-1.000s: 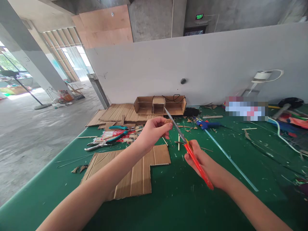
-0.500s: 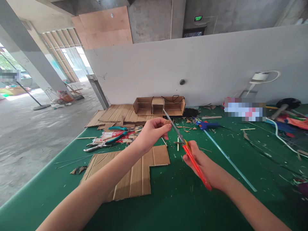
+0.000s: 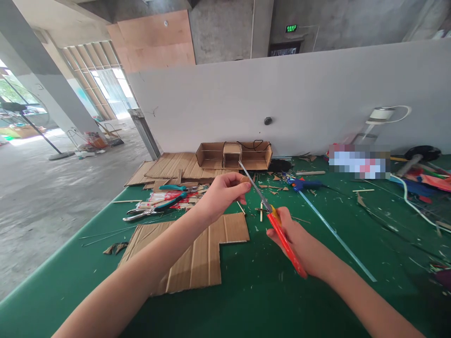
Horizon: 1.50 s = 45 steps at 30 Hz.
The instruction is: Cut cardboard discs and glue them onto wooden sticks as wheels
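Slanting from right hand [image 3: 295, 236], scissors [image 3: 275, 224] pass just beside left hand [image 3: 225, 193].

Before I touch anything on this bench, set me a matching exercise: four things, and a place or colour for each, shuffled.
Things:
1. Scissors
2. Small cardboard piece
3. Glue gun
4. Open-fronted cardboard box

Places and colours:
A. Blue, lying on the green table
B. At the back, by the pale wall
C. Held in the right hand
D. Pinched in the left hand

Right pairs: 1-C, 2-D, 3-A, 4-B.
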Motion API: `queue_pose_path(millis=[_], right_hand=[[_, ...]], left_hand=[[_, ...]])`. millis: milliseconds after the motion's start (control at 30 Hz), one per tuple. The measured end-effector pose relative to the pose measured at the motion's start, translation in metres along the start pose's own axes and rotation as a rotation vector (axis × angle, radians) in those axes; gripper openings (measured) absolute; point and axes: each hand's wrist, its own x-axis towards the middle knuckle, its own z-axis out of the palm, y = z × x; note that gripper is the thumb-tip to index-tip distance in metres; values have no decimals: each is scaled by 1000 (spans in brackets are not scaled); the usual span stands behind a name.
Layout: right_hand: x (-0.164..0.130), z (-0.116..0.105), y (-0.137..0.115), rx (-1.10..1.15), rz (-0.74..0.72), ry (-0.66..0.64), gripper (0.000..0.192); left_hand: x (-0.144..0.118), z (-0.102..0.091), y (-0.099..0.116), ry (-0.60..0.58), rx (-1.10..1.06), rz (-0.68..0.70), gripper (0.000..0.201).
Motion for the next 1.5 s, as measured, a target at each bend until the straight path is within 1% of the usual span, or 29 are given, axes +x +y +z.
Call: queue_pose_path(millis=[133, 267, 467, 667, 800, 867, 1000, 1133, 1267, 1367, 1500], right_hand=[[1, -5, -2, -44, 30, -6, 25], [1, -5, 0, -68, 12, 23, 26], [2, -1, 4, 40, -47, 28, 26], [0, -4, 1, 38, -48, -18, 28], [0, -3, -2, 41, 5, -18, 27], [0, -3, -3, 40, 28, -23, 27], [0, -3, -2, 12, 24, -20, 28], [1, -4, -1, -44, 25, 21, 27], [4, 0, -2, -73, 11, 89, 27], [5, 4, -1, -39, -2, 94, 26], [3, 6, 0, 61, -20, 36, 28]], left_hand=[[0, -1, 1, 3, 2, -27, 12], [1, -2, 1, -6, 16, -27, 12], [2, 1, -6, 36, -29, 51, 20], [1, 0, 0, 23, 139, 58, 20], [1, -3, 1, 20, 214, 68, 21], [2, -4, -1, 16, 200, 71, 22], [3, -6, -3, 15, 190, 72, 23], [2, -4, 0, 29, 182, 24, 22], [0, 5, -2, 81, 39, -21, 22], [-1, 10, -6, 122, -34, 14, 21], [-1, 11, -9, 101, 23, 71, 19]])
